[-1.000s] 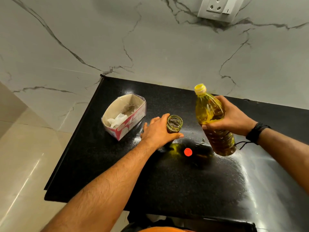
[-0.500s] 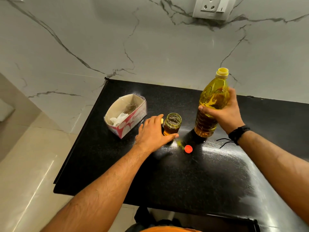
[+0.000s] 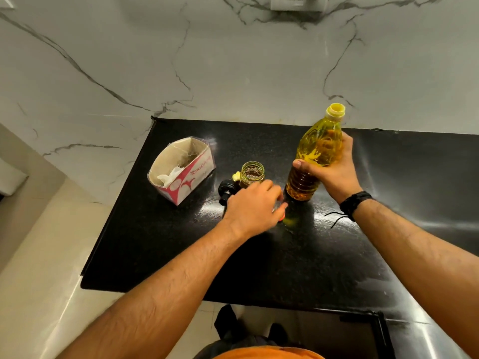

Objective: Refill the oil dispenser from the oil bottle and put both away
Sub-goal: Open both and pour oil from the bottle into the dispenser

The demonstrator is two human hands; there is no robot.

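Observation:
The oil bottle [image 3: 315, 156], clear plastic with yellow oil and an uncapped yellow neck, stands upright on the black counter [image 3: 259, 260]. My right hand [image 3: 334, 172] grips it around the middle. Left of it stands the small glass oil dispenser [image 3: 252, 174], open at the top, with some oil inside. Its black lid [image 3: 225, 189] lies just to its left. My left hand [image 3: 255, 209] is in front of the dispenser, off the glass. Its blurred fingertips cover most of a red cap [image 3: 282, 217] on the counter, and whether they pinch it is unclear.
A cut-open red and white carton [image 3: 181, 169] with crumpled paper inside sits at the counter's back left. A marble wall rises behind, with a socket [image 3: 298, 2] at the top. The counter's left edge drops to a pale tiled floor [image 3: 39, 268].
My right hand swung the bottle from tilted to upright and set it on the counter. My left hand let go of the dispenser and moved right onto the red cap.

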